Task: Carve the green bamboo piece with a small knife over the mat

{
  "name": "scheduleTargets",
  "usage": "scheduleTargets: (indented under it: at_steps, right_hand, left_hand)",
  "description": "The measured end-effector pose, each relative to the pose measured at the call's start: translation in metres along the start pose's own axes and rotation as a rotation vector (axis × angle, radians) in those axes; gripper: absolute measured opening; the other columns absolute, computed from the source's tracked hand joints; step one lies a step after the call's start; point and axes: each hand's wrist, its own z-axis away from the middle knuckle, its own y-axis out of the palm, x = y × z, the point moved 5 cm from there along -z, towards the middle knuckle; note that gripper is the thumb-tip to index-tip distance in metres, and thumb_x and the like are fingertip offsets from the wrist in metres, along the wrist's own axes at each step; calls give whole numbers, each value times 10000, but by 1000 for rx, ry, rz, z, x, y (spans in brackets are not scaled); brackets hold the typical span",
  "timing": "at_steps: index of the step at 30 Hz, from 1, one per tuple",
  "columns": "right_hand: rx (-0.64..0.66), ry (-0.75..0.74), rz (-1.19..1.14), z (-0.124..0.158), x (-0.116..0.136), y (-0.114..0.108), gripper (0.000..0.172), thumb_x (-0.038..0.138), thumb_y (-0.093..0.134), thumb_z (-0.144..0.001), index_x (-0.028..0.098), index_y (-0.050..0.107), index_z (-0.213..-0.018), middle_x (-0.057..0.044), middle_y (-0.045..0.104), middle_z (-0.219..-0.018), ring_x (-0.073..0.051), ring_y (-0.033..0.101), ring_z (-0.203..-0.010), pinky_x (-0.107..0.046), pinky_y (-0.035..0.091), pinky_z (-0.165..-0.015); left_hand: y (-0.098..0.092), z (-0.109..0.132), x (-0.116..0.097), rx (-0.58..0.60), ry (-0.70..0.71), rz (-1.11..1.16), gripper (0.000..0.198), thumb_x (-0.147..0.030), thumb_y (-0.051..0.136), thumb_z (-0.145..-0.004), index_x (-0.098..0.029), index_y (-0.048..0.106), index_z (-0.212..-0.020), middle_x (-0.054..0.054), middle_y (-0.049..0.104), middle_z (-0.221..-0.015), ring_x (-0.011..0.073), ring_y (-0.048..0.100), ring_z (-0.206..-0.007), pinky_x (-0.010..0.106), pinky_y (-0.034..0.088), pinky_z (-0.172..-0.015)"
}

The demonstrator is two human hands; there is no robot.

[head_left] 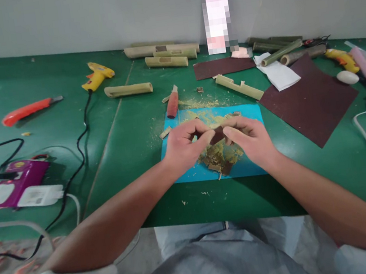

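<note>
Both of my hands meet over the blue mat, fingers pinched close together. Between them is a small dark brown piece of sandpaper (217, 135), with a pale edge along its top. My left hand (185, 143) grips its left end with thumb and forefinger. At the other end, the thumb and fingers of my right hand (249, 136) are closed on it. Below, a heap of bamboo shavings and dust (221, 156) lies on the blue mat (188, 176). A red-handled knife (173, 103) rests just beyond the mat's far left corner.
Cut bamboo tubes (128, 90) lie along the back, one notched piece (239, 87) nearer. Large brown sandpaper (312, 100) spreads at right beside white paper (278, 71). On the left are a yellow glue gun (97, 76), an orange cutter (29, 111), a purple power strip (22, 180) and cables.
</note>
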Motion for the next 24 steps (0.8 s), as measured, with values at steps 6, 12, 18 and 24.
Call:
scheduleTargets:
  at_steps: [6, 12, 18, 24]
  right_hand:
    - [68, -44, -8, 2, -2, 4, 122, 320, 665, -858, 259, 750, -920, -12, 718, -866, -155, 622, -751, -323, 505, -678]
    - [73, -120, 8, 3, -1, 4, 251, 304, 718, -815, 268, 736, -1064, -7, 723, -957, -148, 620, -780, -323, 514, -711]
    - [-5, -75, 50, 1, -4, 1, 188, 386, 746, -821, 267, 726, -965, 1, 686, -863, -150, 583, -745, -328, 504, -702]
    - [-43, -59, 0, -1, -9, -2, 190, 417, 754, -817, 260, 721, -917, -9, 679, -873, -170, 610, -801, -343, 511, -740]
  left_hand:
    - [3, -1, 8, 57, -114, 83, 234, -323, 679, -852, -176, 663, -671, -7, 618, -633, 107, 520, -601, 246, 417, -567]
    - [6, 0, 23, 95, -245, 265, 270, -379, 701, -881, -179, 670, -702, 9, 618, -639, 113, 523, -583, 254, 428, -550]
    - [3, 2, 15, 20, -174, 202, 237, -411, 749, -849, -176, 739, -880, 42, 721, -814, 139, 631, -704, 263, 531, -646]
    - [0, 5, 5, -14, -31, 48, 211, -364, 794, -799, -187, 763, -910, 41, 751, -854, 150, 655, -725, 279, 568, -685]
